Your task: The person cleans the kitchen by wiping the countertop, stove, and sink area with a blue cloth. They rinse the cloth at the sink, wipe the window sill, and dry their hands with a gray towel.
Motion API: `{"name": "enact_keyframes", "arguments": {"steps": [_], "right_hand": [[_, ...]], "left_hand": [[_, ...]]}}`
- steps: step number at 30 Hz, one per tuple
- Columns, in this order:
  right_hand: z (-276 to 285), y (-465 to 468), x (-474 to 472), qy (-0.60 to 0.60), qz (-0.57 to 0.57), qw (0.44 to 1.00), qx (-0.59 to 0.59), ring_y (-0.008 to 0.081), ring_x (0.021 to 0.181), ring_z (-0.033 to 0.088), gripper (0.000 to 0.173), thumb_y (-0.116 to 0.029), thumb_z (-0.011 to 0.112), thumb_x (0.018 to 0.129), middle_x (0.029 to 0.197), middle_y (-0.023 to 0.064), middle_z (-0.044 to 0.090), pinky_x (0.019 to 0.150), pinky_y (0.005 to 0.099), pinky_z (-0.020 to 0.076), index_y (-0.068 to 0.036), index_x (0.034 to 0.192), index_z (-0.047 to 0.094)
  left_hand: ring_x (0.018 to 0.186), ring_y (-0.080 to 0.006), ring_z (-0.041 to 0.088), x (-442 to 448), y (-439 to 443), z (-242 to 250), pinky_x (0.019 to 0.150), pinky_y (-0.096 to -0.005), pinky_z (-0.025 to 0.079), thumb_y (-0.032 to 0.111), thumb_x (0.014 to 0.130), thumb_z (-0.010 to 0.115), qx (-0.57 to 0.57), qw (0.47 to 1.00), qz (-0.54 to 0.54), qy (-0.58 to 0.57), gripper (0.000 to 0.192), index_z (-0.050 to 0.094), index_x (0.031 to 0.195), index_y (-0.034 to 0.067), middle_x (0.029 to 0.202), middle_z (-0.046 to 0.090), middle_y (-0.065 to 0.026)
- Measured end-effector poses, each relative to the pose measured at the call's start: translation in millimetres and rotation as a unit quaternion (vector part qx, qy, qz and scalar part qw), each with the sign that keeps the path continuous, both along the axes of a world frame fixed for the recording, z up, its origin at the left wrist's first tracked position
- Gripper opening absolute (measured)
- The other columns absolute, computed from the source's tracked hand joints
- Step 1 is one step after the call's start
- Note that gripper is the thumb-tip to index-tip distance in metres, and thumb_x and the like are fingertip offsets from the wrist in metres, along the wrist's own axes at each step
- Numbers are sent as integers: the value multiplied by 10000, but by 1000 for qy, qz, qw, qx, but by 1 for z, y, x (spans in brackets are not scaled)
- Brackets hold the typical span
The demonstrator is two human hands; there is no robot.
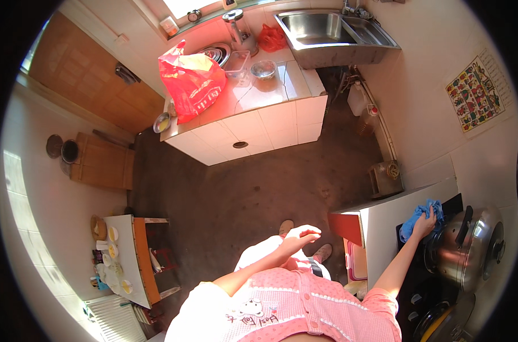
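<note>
My right hand (425,223) is closed on a crumpled blue cloth (412,220), which rests on the black glass edge of the gas stove (452,204) at the right. Close beside it stands a large stainless steel pot (472,248) with a lid and dark handles. My left hand (303,235) is held in front of my body above the floor, its fingers slightly bent and nothing seen in it. Below the pot, a wok or pan with something yellow (436,325) is partly cut off by the picture's rim.
A tiled counter (259,122) ahead bears a red plastic bag (194,85), a metal bowl (263,69) and a clear plastic container (237,64). A steel sink (318,30) adjoins it. At the left stands a small table (126,256) with several cups. A white cabinet (387,222) is beside my right arm.
</note>
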State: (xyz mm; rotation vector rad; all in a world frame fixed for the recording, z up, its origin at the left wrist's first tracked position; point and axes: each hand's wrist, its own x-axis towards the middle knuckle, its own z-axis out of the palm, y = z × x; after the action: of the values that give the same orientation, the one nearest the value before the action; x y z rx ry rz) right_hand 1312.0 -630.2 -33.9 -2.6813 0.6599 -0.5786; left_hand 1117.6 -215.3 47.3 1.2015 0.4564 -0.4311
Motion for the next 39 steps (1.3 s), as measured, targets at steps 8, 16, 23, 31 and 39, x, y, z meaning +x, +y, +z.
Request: {"name": "enact_keyframes", "arguments": {"steps": [8,16,23,31,39], "right_hand": [[9,95,-22,97,249,947,176,300,1101,521,394,65,570,719,1177,162,558,955,345,382,-32,1098,619],[-4,171,-31,110,90,735,663,252,1018,588,379,91,401,818,1131,133,584,889,367,483,-9,1141,573],[40,201,105,53,147,769,620,224,1009,571,393,107,486,764,1118,156,579,921,306,433,19,1134,588],[128,253,269,-5,334,704,627,193,1097,510,372,135,527,706,1194,113,555,943,269,371,22,1045,632],[167,322,415,-20,613,695,375,298,1080,549,563,125,534,537,1152,145,567,918,337,428,-27,1076,594]], "left_hand": [[801,-79,526,48,74,4,733,-226,437,127,835,632,-27,999,-12,-20,182,606,984,25,883,594,-3],[754,-119,585,131,76,-4,695,-225,465,207,861,612,-115,983,-87,-110,204,625,996,56,850,633,-43],[921,-129,591,220,71,-99,821,-285,464,83,852,593,-193,949,-142,-208,622,272,1380,16,1053,587,-127],[1298,-250,298,410,51,37,976,-411,382,249,813,675,-47,989,-135,-37,822,139,1436,221,1459,204,-95],[1136,-245,489,565,65,33,963,-427,412,322,847,624,-445,894,-4,-44,540,407,1271,67,1215,493,-120]]}}
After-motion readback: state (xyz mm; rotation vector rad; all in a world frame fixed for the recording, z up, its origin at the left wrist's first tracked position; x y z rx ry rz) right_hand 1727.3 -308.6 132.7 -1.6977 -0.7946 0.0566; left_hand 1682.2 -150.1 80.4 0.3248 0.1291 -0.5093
